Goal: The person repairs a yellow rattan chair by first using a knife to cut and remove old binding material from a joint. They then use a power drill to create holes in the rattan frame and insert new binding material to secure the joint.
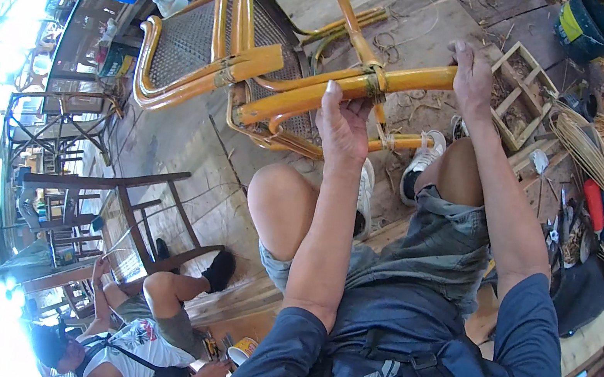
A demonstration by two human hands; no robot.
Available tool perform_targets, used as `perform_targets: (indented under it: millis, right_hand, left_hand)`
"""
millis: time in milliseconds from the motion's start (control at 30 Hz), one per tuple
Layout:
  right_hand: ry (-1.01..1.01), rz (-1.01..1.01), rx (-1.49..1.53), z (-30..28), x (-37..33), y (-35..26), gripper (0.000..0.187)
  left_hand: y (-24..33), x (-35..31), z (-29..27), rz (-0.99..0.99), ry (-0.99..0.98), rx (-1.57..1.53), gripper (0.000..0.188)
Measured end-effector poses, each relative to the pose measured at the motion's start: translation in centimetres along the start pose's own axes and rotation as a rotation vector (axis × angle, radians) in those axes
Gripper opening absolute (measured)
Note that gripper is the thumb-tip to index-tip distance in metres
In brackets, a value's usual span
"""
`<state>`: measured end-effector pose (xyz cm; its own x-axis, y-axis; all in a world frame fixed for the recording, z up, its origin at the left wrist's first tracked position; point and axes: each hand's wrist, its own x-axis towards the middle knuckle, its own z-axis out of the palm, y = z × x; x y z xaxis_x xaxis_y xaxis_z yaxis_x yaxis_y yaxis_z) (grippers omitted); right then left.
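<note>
A glossy yellow-brown rattan chair (246, 16) lies tipped over on the floor in front of me, its woven cane panel (184, 38) facing up. My left hand (346, 129) grips a thick pole of it from below, thumb up along the near side. At the pole's right end, my right hand (473, 85) is closed round the tip. Between the two hands, a wrapped binding (375, 81) ties the pole to a crossing piece. The undersides of both hands' grips are partly hidden. My knees and shoes are just beyond and below the chair's lower rail (403, 141).
To the right are a wooden frame (524, 89), a dark green bucket (587, 32), a bundle of cane strips (589, 146) and a red-handled tool (594, 205). At lower left a co-worker (145, 352) sits by a dark wooden frame (128, 202). Loose strips litter the floor.
</note>
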<state>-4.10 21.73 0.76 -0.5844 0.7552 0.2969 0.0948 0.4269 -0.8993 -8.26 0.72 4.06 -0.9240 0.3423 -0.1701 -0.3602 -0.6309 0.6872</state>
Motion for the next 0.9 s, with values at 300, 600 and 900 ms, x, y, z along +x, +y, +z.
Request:
perform_targets:
  millis: [300, 600, 900]
  right_hand:
    - [0.055, 0.300, 0.131, 0.3, 0.1, 0.3, 0.048]
    - [0.008, 0.285, -0.035, 0.1, 1.7, 3.7, 0.039]
    - [-0.305, -0.323, -0.447, -1.8, -2.0, -1.4, 0.033]
  left_hand:
    - [-2.1, -0.5, -1.9, -0.100, 0.030, -0.068, 0.043]
    - [-3.9, -0.1, -1.8, -0.268, 0.062, -0.110, 0.037]
    - [-4.5, -0.1, -1.0, -0.328, 0.085, 0.061, 0.043]
